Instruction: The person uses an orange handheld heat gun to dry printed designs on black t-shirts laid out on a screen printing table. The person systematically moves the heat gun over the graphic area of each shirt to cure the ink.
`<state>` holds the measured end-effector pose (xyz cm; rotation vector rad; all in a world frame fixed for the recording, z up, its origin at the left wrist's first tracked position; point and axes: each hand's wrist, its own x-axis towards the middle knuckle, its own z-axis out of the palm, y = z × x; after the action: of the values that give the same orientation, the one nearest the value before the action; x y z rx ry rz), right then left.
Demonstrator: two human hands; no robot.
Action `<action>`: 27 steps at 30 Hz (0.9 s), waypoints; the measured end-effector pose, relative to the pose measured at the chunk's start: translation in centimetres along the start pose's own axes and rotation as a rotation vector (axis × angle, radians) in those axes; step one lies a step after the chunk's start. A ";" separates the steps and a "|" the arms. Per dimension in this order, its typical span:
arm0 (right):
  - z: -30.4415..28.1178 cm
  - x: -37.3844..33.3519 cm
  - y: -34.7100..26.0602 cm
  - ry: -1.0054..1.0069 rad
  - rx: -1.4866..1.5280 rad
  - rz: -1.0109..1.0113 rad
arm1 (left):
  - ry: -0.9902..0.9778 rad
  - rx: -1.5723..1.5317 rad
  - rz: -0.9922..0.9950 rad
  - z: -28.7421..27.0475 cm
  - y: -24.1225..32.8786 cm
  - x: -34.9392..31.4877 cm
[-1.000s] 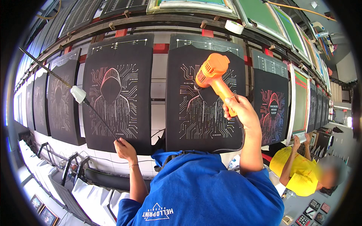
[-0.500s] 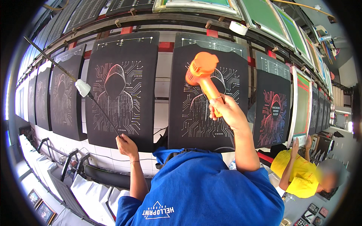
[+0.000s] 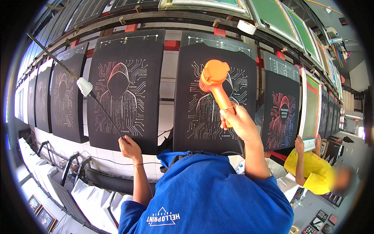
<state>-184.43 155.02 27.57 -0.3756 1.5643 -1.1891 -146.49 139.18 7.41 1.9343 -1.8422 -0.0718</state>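
Right hand [image 3: 238,121], grip perhaps hiding orange heat gun [image 3: 213,80] handle.

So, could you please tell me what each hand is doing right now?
Left hand: resting on the black printed fabric panel.
Right hand: closed around the orange plastic heat gun.

I see green-meshed printing screens [image 3: 272,15] in pale frames along upper right edge; another upright green screen [image 3: 310,107] at right, beside black printed panels. No packages, labels or signs seen.
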 end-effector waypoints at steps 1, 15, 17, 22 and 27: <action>-0.2 -0.3 -0.1 0.008 0.009 0.007 | 0.004 0.004 0.007 0.0 0.0 0.0; 1.4 -2.6 1.5 -0.013 0.113 0.029 | -0.036 -0.021 -0.034 -0.6 0.7 0.0; 0.9 -2.3 1.3 -0.082 0.084 0.073 | -0.037 -0.026 -0.041 -0.6 0.5 0.0; 3.0 -1.6 1.8 -0.048 0.088 -0.003 | -0.059 -0.005 -0.050 -0.4 0.1 0.0; 2.2 -2.5 0.7 -0.145 0.032 0.136 | -0.061 -0.056 -0.061 -0.7 0.2 -0.1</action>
<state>-181.40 156.13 28.60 -0.3219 1.4214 -1.0580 -146.41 139.44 8.04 1.9695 -1.7999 -0.2015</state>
